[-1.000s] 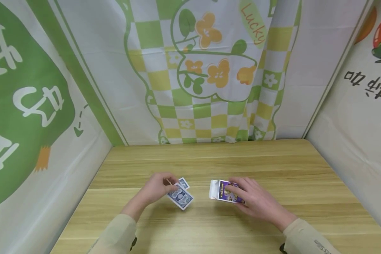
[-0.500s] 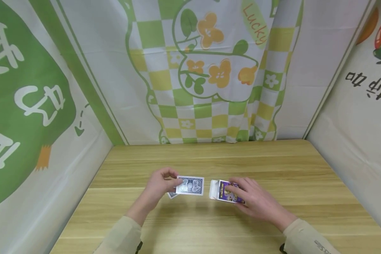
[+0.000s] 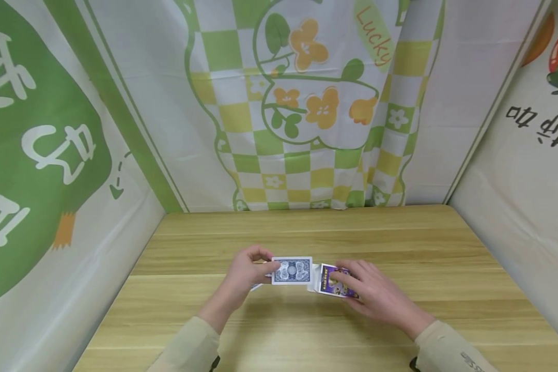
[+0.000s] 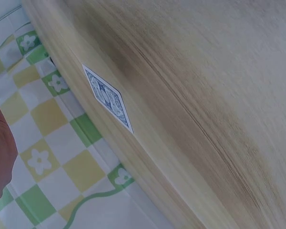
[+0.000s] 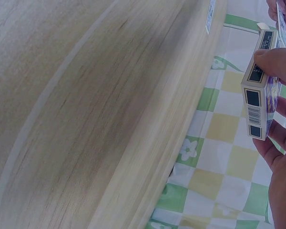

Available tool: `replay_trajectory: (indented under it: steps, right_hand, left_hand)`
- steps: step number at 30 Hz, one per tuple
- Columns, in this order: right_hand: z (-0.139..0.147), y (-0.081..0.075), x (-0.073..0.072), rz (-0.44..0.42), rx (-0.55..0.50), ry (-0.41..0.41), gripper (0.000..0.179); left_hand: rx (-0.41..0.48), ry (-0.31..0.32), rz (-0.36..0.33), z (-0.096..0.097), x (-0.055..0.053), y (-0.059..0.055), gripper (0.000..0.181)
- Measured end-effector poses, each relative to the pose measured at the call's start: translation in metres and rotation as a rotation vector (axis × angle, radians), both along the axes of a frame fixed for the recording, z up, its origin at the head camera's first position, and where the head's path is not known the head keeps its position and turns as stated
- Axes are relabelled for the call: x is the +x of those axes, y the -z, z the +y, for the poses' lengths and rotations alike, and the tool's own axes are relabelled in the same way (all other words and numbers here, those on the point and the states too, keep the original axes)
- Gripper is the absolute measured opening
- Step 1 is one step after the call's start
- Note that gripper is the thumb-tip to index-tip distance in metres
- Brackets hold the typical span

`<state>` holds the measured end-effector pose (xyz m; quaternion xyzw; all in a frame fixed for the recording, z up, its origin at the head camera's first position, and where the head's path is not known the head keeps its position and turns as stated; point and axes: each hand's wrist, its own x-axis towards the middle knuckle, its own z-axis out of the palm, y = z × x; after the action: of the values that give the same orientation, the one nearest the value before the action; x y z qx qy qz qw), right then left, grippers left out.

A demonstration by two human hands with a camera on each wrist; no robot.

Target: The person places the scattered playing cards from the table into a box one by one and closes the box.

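Note:
My left hand (image 3: 248,274) pinches a blue-backed playing card (image 3: 292,270) by its left end, thumb on top. Whether more cards lie under it I cannot tell. The card's right end overlaps the white flap of a purple card box (image 3: 338,281). My right hand (image 3: 376,292) grips that box from the right, its flap end facing left. In the right wrist view the thumb and fingers hold the box (image 5: 256,98) by its sides, with barcode end in sight. Another blue-backed card (image 4: 107,98) lies on the table, mostly hidden behind my left hand in the head view.
The wooden table (image 3: 307,330) has its far edge against a checkered green, yellow and white cloth (image 3: 297,164). Printed cloth walls rise on the left (image 3: 121,289) and right (image 3: 516,206).
My left hand has moved right, turning the card from slanted to level and bringing it over the box flap. The right hand and box stay in place.

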<state>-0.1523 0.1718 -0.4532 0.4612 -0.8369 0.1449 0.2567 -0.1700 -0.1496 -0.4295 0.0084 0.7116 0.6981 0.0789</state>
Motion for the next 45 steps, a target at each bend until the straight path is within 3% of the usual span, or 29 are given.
replay_trajectory:
  steps: [25, 45]
  right_hand:
    - [-0.002, -0.003, -0.001, 0.0, 0.005, -0.005, 0.068]
    - [-0.002, -0.004, 0.0, 0.008, -0.01, -0.014, 0.069]
  left_hand:
    - [-0.042, 0.079, 0.014, 0.015, 0.004, 0.003, 0.019]
    - [-0.042, 0.025, -0.059, 0.016, 0.005, -0.001, 0.021]
